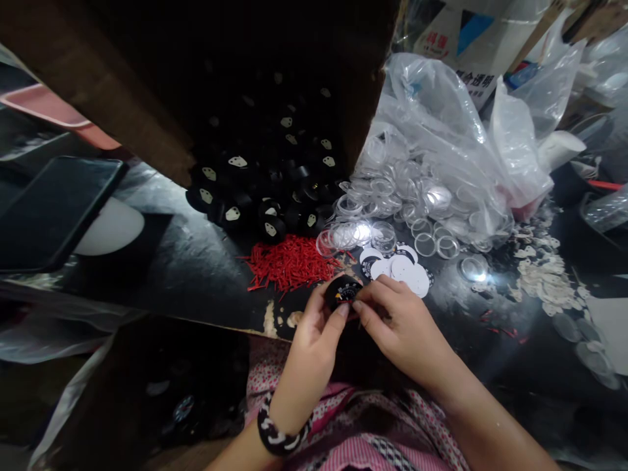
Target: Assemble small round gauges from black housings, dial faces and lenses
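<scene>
My left hand (pixel 314 333) is closed around a small round black gauge (pixel 346 288), whose printed dial faces up toward me. At the dial's right edge, the thumb and fingers of my right hand (pixel 400 320) are pinched together. A thin red needle (pixel 345 301) shows across the lower dial by these fingertips; its end is hidden. Just beyond my hands lie a heap of red needles (pixel 289 261) and a loose pile of round dial cards (pixel 400 268), mostly white side up. Clear round covers (pixel 383 235) lie behind the cards.
A dark box (pixel 167 144) lies open toward me, with black gauge housings (pixel 275 209) spilling out. Behind the covers stands a plastic bag (pixel 441 118). Pale flat plates (pixel 540 268) are piled at right. A phone (pixel 59 209) leans at left, near the table's front edge (pixel 210 319).
</scene>
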Motion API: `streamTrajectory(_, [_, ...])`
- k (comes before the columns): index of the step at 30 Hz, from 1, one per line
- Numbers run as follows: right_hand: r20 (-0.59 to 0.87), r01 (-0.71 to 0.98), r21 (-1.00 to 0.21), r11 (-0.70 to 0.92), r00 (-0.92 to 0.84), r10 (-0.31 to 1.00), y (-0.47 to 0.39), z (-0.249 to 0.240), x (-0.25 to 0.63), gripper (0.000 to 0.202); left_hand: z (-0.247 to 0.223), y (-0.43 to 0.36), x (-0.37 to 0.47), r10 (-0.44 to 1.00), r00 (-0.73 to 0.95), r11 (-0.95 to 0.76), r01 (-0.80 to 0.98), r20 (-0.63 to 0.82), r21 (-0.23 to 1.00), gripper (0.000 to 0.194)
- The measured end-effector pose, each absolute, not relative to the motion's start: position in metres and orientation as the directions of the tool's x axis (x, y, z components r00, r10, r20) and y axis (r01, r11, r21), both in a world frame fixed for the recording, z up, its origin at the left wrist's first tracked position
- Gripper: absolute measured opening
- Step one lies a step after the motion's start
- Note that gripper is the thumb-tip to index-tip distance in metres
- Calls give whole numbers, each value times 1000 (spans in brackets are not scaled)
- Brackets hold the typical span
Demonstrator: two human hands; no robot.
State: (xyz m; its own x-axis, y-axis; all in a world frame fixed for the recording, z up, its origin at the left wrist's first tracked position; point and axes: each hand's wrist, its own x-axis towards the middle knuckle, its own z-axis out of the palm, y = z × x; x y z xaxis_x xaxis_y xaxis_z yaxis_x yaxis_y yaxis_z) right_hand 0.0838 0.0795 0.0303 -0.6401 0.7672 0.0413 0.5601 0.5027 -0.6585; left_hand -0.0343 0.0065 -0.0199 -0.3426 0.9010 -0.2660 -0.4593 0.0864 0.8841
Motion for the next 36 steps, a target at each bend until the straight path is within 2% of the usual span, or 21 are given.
streamTrajectory(12, [17,532,-720,445,-628,778,73,37,90,12,-2,1,-34,892,-384,106,-337,-240,935,28])
streamTrajectory(16, [19,505,-751,425,-626,779,64,34,91,14,-3,-3,-35,876,-436,116,-219,-204,969,25])
streamTrajectory(19, [14,536,-726,431,-615,789,60,34,91,15,-4,-6,-39,879,-433,151,-142,-199,978,25])
streamTrajectory(21, [18,556,-705,440,-606,795,61,36,91,20,-4,-6,-41,890,-386,178,-196,-243,964,25])
streamTrajectory(23, [50,552,-684,476,-616,786,64,38,91,21,-5,-5,-44,897,-309,203,-345,-315,916,27])
streamTrajectory(26, [144,523,-595,610,-677,721,72,39,90,4,-7,-4,-48,905,-191,241,-506,-380,829,38])
streamTrajectory(31, [231,534,-364,763,-742,630,78,32,85,13,-10,-6,-40,869,-242,252,-536,-433,806,40])
streamTrajectory(33, [259,549,-372,748,-713,652,76,32,82,13,-9,-8,-32,820,-272,263,-602,-504,754,38])
streamTrajectory(36, [174,605,-517,606,-619,766,71,37,80,8,-8,-9,-25,786,-288,277,-627,-546,729,38])
